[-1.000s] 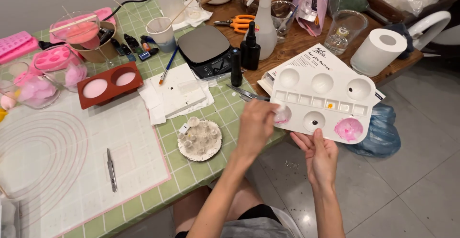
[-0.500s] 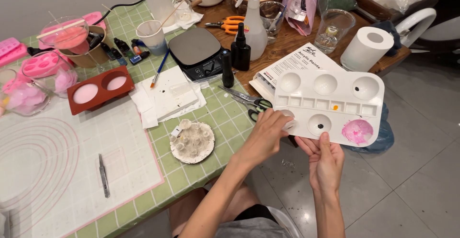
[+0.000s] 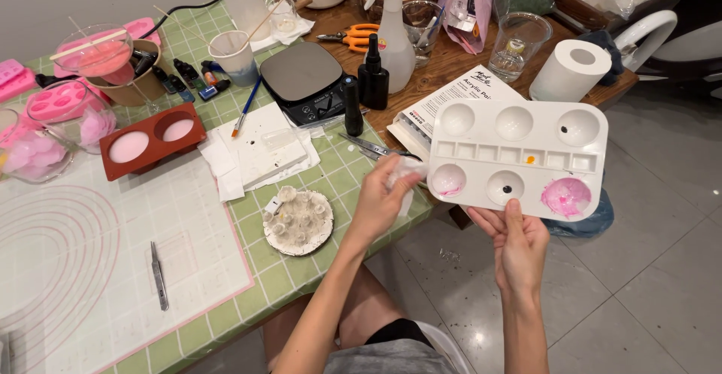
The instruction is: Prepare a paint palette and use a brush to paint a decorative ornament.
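Observation:
My right hand (image 3: 517, 244) grips the near edge of a white plastic paint palette (image 3: 519, 156), thumb on top, holding it off the table's right side. One well holds pink paint (image 3: 565, 196), another has a pink smear (image 3: 448, 184). My left hand (image 3: 385, 193) pinches a small white wipe (image 3: 406, 172) against the palette's left edge, beside the smeared well. A round white piece covered with small cups (image 3: 298, 220) lies on the green checked mat (image 3: 338, 178) just left of that hand.
On the table stand a black scale (image 3: 301, 79), a spray bottle (image 3: 394, 35), dark dropper bottles (image 3: 373, 80), orange scissors (image 3: 353, 35), a paper roll (image 3: 569, 71), a brown two-hole mould (image 3: 150, 139), pink moulds, glasses and tweezers (image 3: 158, 275) on a white mat.
The view has drawn closer. My left hand moved from the palette's lower wells to its left edge, holding the white wipe. My right hand still holds the palette.

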